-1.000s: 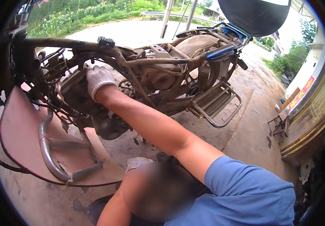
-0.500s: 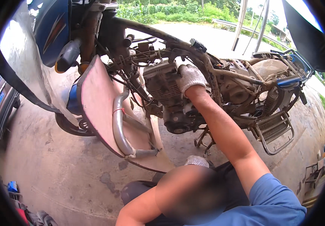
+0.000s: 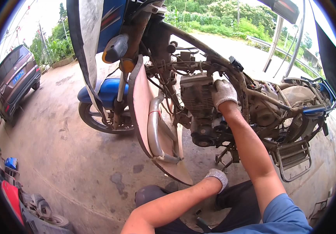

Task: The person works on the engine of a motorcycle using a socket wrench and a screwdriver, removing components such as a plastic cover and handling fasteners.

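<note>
A motorcycle with its frame bared stands before me, its finned engine (image 3: 197, 93) hanging under the top tube. My right hand (image 3: 224, 93), in a whitish knit glove, reaches to the rear side of the cylinder, just behind the fins. Its fingers are bent into the gap there; what they grip is hidden. Low between my knees is my left hand (image 3: 217, 177), gloved too, close to the foot lever and stand (image 3: 224, 158) under the engine. Its fingers are turned away from view. Left of the engine, a pale curved leg shield (image 3: 146, 105) hangs with a metal crash bar (image 3: 154, 128).
The blue front fender (image 3: 104, 93) and wheel are beyond the shield. A footrest rack (image 3: 293, 160) juts out at right. A dark car (image 3: 14, 82) is parked at far left. Red bodywork (image 3: 12, 199) and machine parts lie at lower left on the concrete floor (image 3: 70, 167).
My view has swung left, so the motorcycle sits farther right and more of the car and front wheel shows. The right hand stays at the cylinder; more of the left glove is visible.
</note>
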`<state>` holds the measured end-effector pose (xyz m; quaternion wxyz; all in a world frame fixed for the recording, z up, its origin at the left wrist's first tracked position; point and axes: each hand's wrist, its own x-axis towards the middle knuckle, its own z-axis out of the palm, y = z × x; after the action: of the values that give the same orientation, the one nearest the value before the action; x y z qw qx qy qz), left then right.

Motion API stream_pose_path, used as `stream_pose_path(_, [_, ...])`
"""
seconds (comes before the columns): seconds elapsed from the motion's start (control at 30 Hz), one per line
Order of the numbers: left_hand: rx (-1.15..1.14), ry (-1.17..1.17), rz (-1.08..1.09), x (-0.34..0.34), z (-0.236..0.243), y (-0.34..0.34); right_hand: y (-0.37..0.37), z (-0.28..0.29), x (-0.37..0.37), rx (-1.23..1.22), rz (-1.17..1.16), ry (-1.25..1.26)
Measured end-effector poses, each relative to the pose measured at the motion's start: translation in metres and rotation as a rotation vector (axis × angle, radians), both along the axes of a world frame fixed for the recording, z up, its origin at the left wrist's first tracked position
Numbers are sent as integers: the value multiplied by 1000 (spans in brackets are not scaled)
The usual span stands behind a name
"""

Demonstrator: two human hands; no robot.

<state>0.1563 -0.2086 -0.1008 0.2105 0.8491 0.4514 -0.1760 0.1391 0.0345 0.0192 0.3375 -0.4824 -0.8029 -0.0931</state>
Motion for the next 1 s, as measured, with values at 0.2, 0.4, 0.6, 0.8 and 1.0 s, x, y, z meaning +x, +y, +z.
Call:
stream_pose_path(0.2, [19, -39, 26, 0, -9, 2, -8, -3, -3, 108, -51, -21])
stream_pose_path(0.4, [18, -48, 20, 4, -12, 2, -7, 5, -1, 79, -22, -66])
stream_pose_path(0.6, [11, -39, 23, 1, -11, 0, -14, 7, -4, 64, 21, -64])
stream_pose_path(0.8, [-9, -24, -8, 3, -8, 1, 2, 5, 3, 35, 74, 24])
stream_pose_path(1.0, [-13, -16, -5, 6, -18, 2, 6, 10, 4, -32, 96, -95])
